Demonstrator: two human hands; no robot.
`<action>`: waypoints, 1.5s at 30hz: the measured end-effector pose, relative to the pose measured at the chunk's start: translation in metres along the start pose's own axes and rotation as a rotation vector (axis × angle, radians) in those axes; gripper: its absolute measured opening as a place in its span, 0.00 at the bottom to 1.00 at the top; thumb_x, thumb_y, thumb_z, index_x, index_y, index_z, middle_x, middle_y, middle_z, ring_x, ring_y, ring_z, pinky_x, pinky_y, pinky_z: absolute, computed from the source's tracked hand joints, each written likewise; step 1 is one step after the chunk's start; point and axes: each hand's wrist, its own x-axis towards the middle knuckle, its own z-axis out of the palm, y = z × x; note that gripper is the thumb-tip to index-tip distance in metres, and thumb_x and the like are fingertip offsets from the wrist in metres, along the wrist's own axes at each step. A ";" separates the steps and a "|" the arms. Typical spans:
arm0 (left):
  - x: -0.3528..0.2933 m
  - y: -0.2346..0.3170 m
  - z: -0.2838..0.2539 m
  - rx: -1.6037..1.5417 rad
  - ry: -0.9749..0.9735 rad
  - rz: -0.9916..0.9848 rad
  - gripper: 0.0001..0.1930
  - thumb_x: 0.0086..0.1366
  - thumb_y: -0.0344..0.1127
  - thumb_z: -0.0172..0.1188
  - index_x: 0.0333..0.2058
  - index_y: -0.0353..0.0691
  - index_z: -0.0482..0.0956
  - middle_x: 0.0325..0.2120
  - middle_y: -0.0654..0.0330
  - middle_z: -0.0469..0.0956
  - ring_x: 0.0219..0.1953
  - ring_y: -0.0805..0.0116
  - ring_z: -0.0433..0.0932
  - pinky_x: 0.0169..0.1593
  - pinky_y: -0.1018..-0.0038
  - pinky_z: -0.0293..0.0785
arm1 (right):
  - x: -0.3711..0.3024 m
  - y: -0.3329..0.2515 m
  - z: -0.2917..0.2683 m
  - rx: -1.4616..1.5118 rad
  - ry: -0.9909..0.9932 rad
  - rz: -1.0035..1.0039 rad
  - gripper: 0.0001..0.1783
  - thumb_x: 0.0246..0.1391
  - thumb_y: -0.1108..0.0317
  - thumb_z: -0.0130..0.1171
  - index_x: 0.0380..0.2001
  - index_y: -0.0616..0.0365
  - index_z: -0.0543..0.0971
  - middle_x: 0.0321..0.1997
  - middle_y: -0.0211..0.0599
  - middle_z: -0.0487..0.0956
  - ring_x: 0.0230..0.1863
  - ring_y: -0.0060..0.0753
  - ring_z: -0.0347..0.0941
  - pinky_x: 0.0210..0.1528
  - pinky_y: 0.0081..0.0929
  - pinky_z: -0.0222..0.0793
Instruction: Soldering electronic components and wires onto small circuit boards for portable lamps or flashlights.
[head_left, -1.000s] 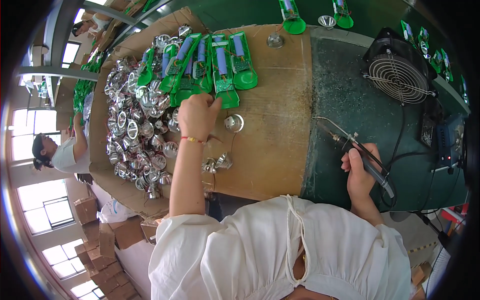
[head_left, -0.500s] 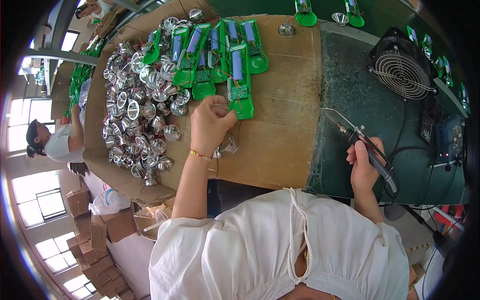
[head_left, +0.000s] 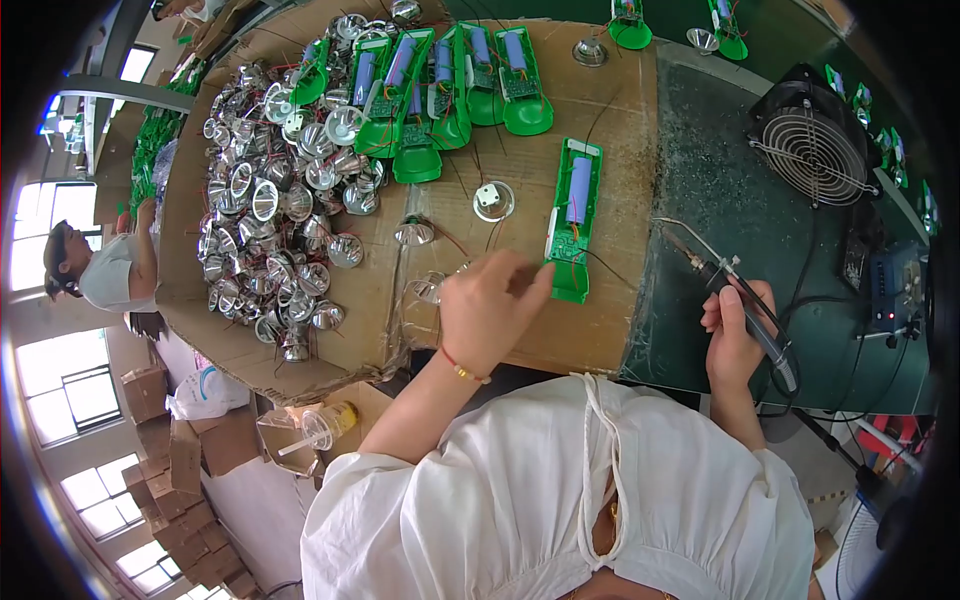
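Note:
My left hand (head_left: 492, 305) hovers over the cardboard sheet, fingers loosely bent and thumb and index apart. One fingertip is at the lower left edge of a green plastic housing (head_left: 574, 225), which holds a purple battery cell and a small circuit board; whether it touches is unclear. Left of that housing lie a reflector cup with a white back (head_left: 491, 200), a tipped silver reflector (head_left: 414, 232) and a clear-looking reflector (head_left: 428, 288) close to my wrist. My right hand (head_left: 735, 330) is closed around a soldering iron (head_left: 745, 315), its tip pointing up-left, with a thin metal tube alongside.
A cardboard tray (head_left: 330, 378) of piled reflectors stands left. Several filled green housings (head_left: 415, 165) lie at the far edge. On the right are a fan (head_left: 812, 150), a blue box with cables (head_left: 893, 290) and the green bench top (head_left: 710, 130). A co-worker (head_left: 110, 270) is at far left.
One green housing has come away from the group, toward me and to the right. My left hand has shifted right and nearer, uncovering reflectors. The soldering iron has hardly moved.

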 end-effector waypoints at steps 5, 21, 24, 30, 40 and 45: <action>0.018 -0.009 -0.020 0.444 0.183 0.046 0.10 0.43 0.40 0.68 0.21 0.42 0.78 0.24 0.63 0.70 0.27 0.65 0.72 0.28 0.70 0.68 | 0.001 0.000 0.002 0.013 -0.026 -0.028 0.09 0.50 0.70 0.55 0.31 0.64 0.70 0.19 0.37 0.73 0.15 0.19 0.66 0.17 0.14 0.60; 0.009 -0.023 -0.011 0.475 -0.135 0.205 0.06 0.46 0.36 0.64 0.23 0.44 0.76 0.23 0.63 0.73 0.31 0.63 0.71 0.36 0.67 0.63 | -0.007 -0.013 0.013 0.035 -0.124 -0.009 0.08 0.49 0.72 0.54 0.31 0.65 0.69 0.19 0.38 0.74 0.16 0.19 0.67 0.18 0.14 0.63; 0.009 -0.019 -0.021 -0.004 -0.147 -0.114 0.06 0.48 0.34 0.63 0.23 0.39 0.77 0.20 0.59 0.75 0.25 0.62 0.73 0.31 0.69 0.67 | -0.014 -0.018 0.016 0.021 -0.202 -0.031 0.08 0.49 0.73 0.55 0.31 0.65 0.68 0.20 0.38 0.74 0.16 0.20 0.68 0.19 0.14 0.64; 0.000 -0.005 -0.007 -0.196 -0.183 -0.274 0.06 0.50 0.32 0.62 0.23 0.36 0.77 0.17 0.57 0.73 0.21 0.63 0.71 0.26 0.71 0.67 | -0.016 -0.010 0.028 -0.123 -0.465 -0.202 0.08 0.46 0.76 0.54 0.29 0.65 0.67 0.22 0.41 0.72 0.19 0.21 0.68 0.21 0.17 0.65; -0.001 -0.009 0.002 -0.244 -0.144 -0.174 0.06 0.50 0.30 0.61 0.21 0.34 0.75 0.20 0.57 0.72 0.24 0.63 0.71 0.28 0.71 0.67 | -0.017 -0.010 0.035 -0.197 -0.479 -0.120 0.07 0.48 0.75 0.55 0.28 0.66 0.68 0.21 0.39 0.72 0.19 0.20 0.68 0.21 0.16 0.64; 0.000 -0.009 0.002 -0.266 -0.157 -0.192 0.06 0.50 0.30 0.61 0.20 0.34 0.74 0.20 0.57 0.72 0.24 0.62 0.71 0.29 0.71 0.67 | -0.021 -0.018 0.039 -0.172 -0.417 -0.053 0.08 0.47 0.74 0.57 0.29 0.65 0.69 0.21 0.37 0.74 0.19 0.18 0.69 0.22 0.16 0.66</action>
